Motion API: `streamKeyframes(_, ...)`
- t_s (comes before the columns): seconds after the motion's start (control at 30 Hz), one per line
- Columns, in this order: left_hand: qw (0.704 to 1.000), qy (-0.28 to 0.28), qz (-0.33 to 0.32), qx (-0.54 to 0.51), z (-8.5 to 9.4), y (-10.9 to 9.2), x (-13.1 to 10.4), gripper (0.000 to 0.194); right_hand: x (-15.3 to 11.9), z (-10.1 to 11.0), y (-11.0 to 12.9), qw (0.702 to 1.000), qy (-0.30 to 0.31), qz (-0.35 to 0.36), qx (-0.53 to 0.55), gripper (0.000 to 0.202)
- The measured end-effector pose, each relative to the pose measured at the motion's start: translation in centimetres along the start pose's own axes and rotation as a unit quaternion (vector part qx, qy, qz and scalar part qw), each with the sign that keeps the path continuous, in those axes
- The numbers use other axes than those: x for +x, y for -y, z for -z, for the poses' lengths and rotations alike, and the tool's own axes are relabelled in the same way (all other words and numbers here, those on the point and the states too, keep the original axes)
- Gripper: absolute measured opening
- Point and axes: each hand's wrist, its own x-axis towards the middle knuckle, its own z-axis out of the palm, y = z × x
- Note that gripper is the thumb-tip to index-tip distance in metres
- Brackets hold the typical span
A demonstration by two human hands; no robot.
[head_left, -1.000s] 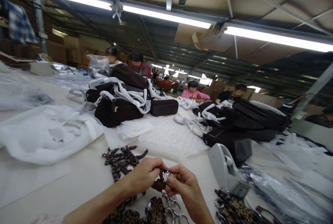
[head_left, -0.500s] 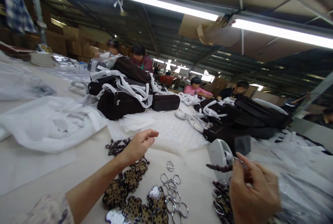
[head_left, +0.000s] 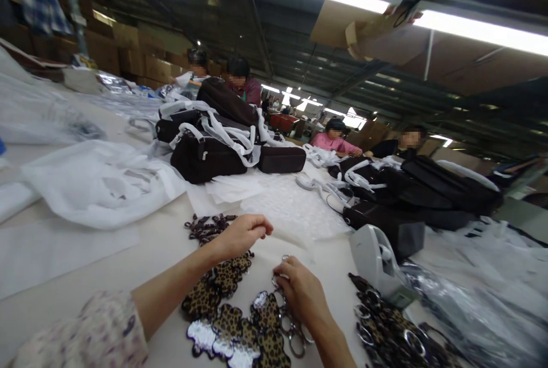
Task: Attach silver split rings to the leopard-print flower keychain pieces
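Note:
My left hand (head_left: 245, 235) hovers over the table, fingers curled and close together; whatever they may hold is hidden. Behind and below it lie dark braided cords (head_left: 204, 226) and leopard-print pieces (head_left: 231, 274), some with silvery faces. My right hand (head_left: 299, 288) reaches down onto the metal rings (head_left: 295, 340), thumb and forefinger closed at one ring (head_left: 276, 280) near the top of the group. To the right is a pile of leopard-print pieces with cords and rings attached (head_left: 385, 325).
A white tape dispenser (head_left: 371, 251) stands right of my right hand. Dark bags with wrapped white straps (head_left: 209, 157) and more black bags (head_left: 445, 185) lie farther back. White wrapping (head_left: 107, 185) is at the left. Several people work across the table.
My right hand has moved left from beside the dispenser to the rings, and the corded piece is no longer in it. My left hand stays nearly in place. The view has shifted.

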Motion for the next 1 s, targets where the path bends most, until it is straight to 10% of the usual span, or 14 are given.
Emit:
streamKeyframes(0.33, 0.997, 0.056, 0.054, 0.019, -1.8, 1.6, -0.4, 0.026, 0.7, -0.3, 0.5, 1.000, -0.001, -0.013, -0.023, 0.026)
streamKeyframes(0.57, 0.995, 0.062, 0.081, 0.001, -2.0, 1.3, -0.5, 0.025, 0.4, -0.1, 0.0, 0.987, -0.025, -0.041, 0.151, 0.026)
streamKeyframes(1.0, 0.942, 0.155, 0.175, -0.239, -3.4, 0.6, -1.5, 0.026, 0.1, 1.0, 0.9, 0.800, -0.083, -0.194, 0.562, 0.027)
